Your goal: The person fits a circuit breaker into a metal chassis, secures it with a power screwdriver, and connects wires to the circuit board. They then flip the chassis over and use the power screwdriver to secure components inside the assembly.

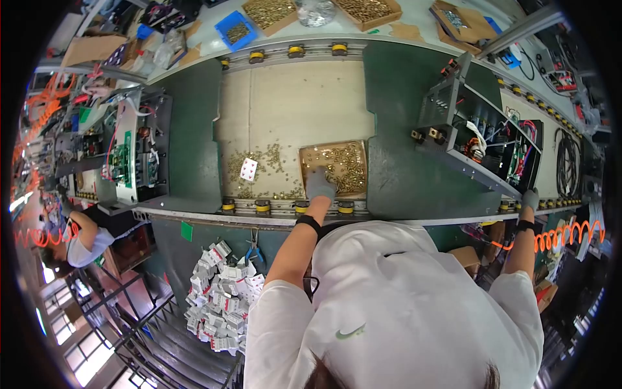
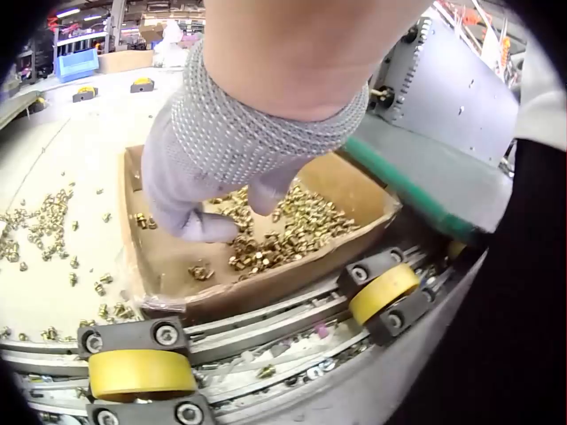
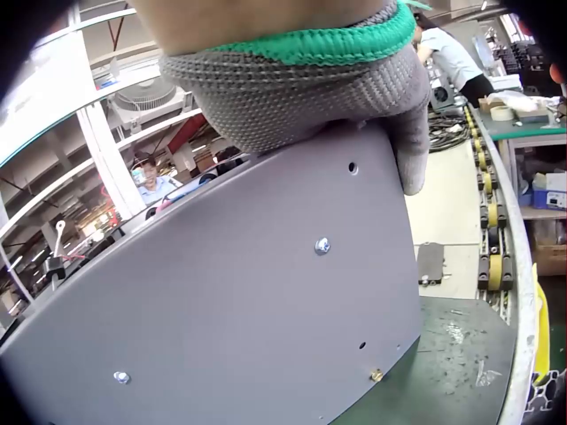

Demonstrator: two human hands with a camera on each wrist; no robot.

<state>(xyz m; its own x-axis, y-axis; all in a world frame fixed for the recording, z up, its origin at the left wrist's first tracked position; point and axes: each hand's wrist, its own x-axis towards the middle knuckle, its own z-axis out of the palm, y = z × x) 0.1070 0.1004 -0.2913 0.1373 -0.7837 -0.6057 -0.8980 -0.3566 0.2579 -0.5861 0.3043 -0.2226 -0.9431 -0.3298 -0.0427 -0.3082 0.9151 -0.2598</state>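
A shallow cardboard box (image 1: 304, 155) of small brass parts (image 1: 350, 172) lies on the beige belt at the near rail. My left hand (image 1: 319, 183), in a grey glove, reaches into it. In the left wrist view the left hand (image 2: 232, 212) has its fingers (image 2: 266, 190) curled down into the brass parts (image 2: 292, 235), inside the box wall (image 2: 266, 288). My right hand (image 1: 530, 199), also gloved, grips the near edge of an open electrical chassis (image 1: 479, 139). In the right wrist view its fingers (image 3: 412, 133) hook over the top of the grey metal panel (image 3: 248, 301).
Loose brass pieces (image 1: 259, 165) and a white card (image 1: 248, 169) lie on the belt left of the box. Yellow rollers (image 2: 142, 372) line the rail. Another chassis (image 1: 133, 155) stands at the left, more boxes (image 1: 366, 10) at the far side. White parts (image 1: 220, 292) are heaped below.
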